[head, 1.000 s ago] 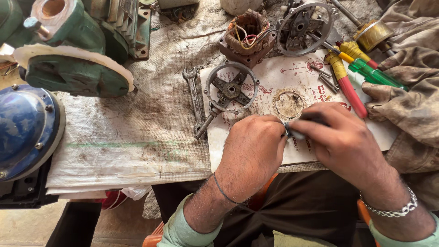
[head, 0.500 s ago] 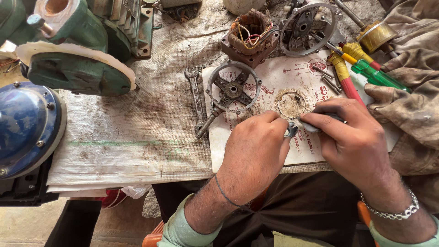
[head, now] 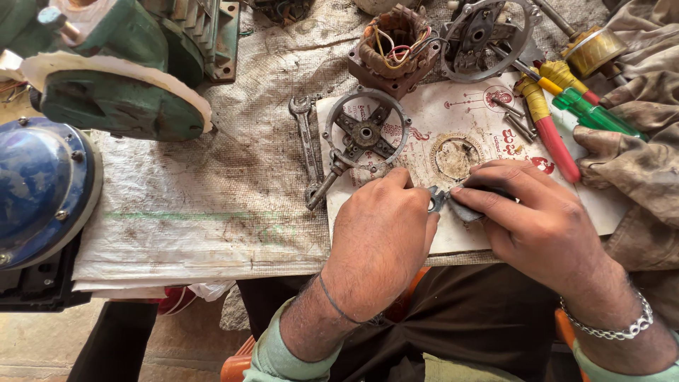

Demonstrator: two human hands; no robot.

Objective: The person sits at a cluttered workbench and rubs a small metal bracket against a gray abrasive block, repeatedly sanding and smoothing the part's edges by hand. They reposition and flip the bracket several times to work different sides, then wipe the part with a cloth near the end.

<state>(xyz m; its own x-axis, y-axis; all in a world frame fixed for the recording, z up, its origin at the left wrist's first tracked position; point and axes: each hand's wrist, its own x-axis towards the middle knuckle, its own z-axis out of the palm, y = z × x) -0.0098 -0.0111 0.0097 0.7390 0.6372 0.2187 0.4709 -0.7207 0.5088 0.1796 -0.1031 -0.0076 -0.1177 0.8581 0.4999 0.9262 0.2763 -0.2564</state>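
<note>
— On the dirty white paper sheet (head: 594,205) near the table's front edge, what are the two hands doing?

— The left hand (head: 382,233) and the right hand (head: 537,226) meet over a small dark metal part with a ring end (head: 440,201). Both hands pinch it with closed fingers. It sits between them, just above the paper.

— Is the machine put together?

— No, it looks far from done. The round grey metal cover with four spokes (head: 364,132) lies loose beside the left hand. The brown block of copper wire coils (head: 392,46) sits apart, further back. The red and yellow screwdriver (head: 548,127) lies unused, and so does the grey spanner (head: 305,138).

— What is left?

— Much, it seems. The pieces are all apart.
</note>
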